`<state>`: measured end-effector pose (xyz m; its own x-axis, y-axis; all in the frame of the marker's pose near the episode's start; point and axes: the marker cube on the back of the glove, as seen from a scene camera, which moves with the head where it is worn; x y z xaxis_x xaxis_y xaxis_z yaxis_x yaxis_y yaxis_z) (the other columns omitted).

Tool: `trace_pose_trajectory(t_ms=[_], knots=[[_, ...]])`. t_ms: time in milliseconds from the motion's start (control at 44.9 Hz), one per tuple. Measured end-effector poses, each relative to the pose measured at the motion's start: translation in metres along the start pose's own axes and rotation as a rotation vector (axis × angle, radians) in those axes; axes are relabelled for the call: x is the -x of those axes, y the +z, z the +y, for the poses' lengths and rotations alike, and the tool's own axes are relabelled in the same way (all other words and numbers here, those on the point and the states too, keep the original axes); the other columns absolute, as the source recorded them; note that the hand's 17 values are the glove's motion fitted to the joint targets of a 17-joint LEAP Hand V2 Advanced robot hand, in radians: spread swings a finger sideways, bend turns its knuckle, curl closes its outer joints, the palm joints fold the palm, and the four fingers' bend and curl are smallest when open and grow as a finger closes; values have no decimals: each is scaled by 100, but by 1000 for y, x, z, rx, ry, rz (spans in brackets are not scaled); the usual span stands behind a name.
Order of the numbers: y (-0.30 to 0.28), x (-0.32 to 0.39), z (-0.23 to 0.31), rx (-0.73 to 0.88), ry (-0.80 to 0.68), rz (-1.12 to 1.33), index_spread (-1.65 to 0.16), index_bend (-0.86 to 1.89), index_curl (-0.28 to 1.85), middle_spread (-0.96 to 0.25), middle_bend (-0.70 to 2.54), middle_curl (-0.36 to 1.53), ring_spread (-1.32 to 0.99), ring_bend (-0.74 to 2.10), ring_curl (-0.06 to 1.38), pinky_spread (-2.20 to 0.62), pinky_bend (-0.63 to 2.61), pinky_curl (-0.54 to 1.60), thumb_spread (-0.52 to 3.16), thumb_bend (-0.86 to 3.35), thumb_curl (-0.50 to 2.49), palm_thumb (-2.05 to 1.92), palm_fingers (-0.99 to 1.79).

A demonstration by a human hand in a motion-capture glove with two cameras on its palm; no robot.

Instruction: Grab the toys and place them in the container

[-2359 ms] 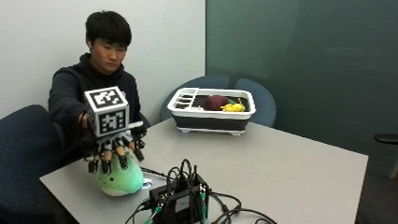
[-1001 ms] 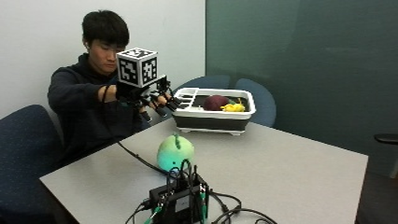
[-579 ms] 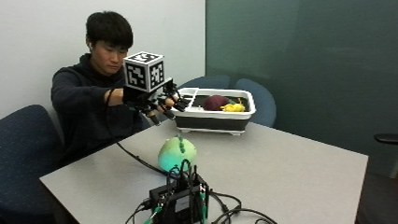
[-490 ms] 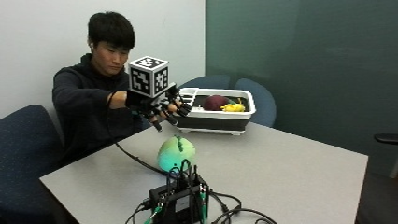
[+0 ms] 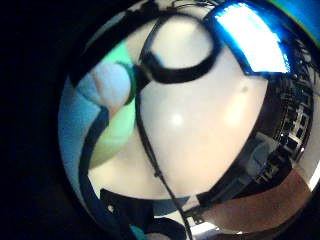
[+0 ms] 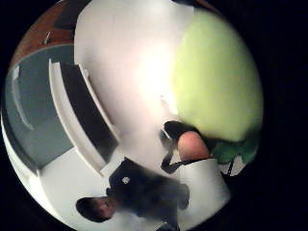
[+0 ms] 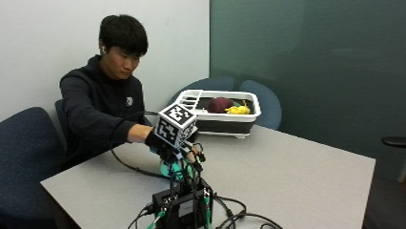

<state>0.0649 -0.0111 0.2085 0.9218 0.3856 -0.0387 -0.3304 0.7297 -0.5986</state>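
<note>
From across the desk (image 7: 304,167) I see my gloved right hand (image 7: 170,143) lowered over the near part of the surface, just behind the black electronics box (image 7: 181,210) and its cables. The green plush toy (image 7: 170,169) sits right under the palm; only a sliver of teal-green shows below the fingers in the outside view. The thumb-side palm view confirms it: the toy's pale green body (image 6: 216,86) fills much of the frame, resting on the desk, with a bare fingertip (image 6: 192,144) lying against its darker green edge. The little-finger side shows the same green (image 5: 117,130) beside another fingertip (image 5: 107,85).

I judge the fingers are draped down around the toy, coming at it from above because it is soft and rounded and is best enclosed that way. Whether the grip is actually clenched on it or only hovering, I cannot tell; the fingers are hidden behind the hand in the outside view.

The white container (image 7: 218,114) with dark sides stands well apart at the far edge of the desk, already carrying a dark red toy (image 7: 220,104) and a yellow toy (image 7: 238,109). So the green toy looks like the last one, and the carry across is yet to come.
</note>
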Motion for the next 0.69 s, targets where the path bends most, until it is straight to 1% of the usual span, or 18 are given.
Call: trace_pose_trajectory(t_ms=[22, 67, 156, 178, 200, 245, 289, 334, 401, 490, 579, 690], knots=[[3, 1, -2, -12, -2, 1, -32, 13, 28, 3, 3, 13, 6, 40, 29, 5, 120, 43, 113, 0, 35, 29, -4], [5, 4, -4, -48, -9, 0, -33, 15, 28, 2, 10, 13, 4, 54, 33, 1, 119, 42, 114, 5, 37, 39, 11], [3, 7, -6, -155, -47, 0, -32, 17, 28, -2, 21, 16, -9, 74, 36, -13, 116, 38, 116, 12, 41, 53, 49], [2, 8, -6, -184, -57, 3, -32, 16, 28, -4, 24, 17, -12, 77, 37, -16, 114, 37, 117, 13, 42, 55, 54], [1, 10, -6, -211, -66, 5, -32, 16, 28, -6, 28, 18, -16, 84, 39, -19, 115, 38, 118, 16, 43, 60, 68], [1, 17, -4, -259, -81, 14, -32, 17, 28, -9, 34, 20, -21, 87, 40, -24, 116, 38, 108, 19, 48, 69, 77], [-3, 24, -1, -295, -95, 29, -32, 20, 31, -12, 36, 22, -26, 91, 43, -27, 116, 39, 101, 19, 51, 72, 80], [-13, 33, 4, -325, -109, 42, -35, 30, 34, -16, 45, 25, -29, 95, 46, -29, 113, 40, 93, 21, 55, 77, 95], [-39, 53, 20, -380, -133, 38, -37, 36, 38, -20, 55, 28, -34, 100, 49, -31, 109, 40, 84, 23, 59, 81, 102], [-94, 80, 46, -499, -178, 3, -40, 45, 45, -24, 65, 33, -39, 105, 54, -34, 107, 42, 71, 24, 64, 84, 104], [-147, 117, 78, -606, -234, -56, -42, 52, 51, -28, 74, 38, -42, 109, 58, -35, 108, 44, 60, 24, 68, 84, 102], [-186, 169, 109, -692, -321, -113, -43, 59, 59, -31, 82, 44, -45, 114, 62, -37, 110, 47, 48, 24, 73, 84, 98]])
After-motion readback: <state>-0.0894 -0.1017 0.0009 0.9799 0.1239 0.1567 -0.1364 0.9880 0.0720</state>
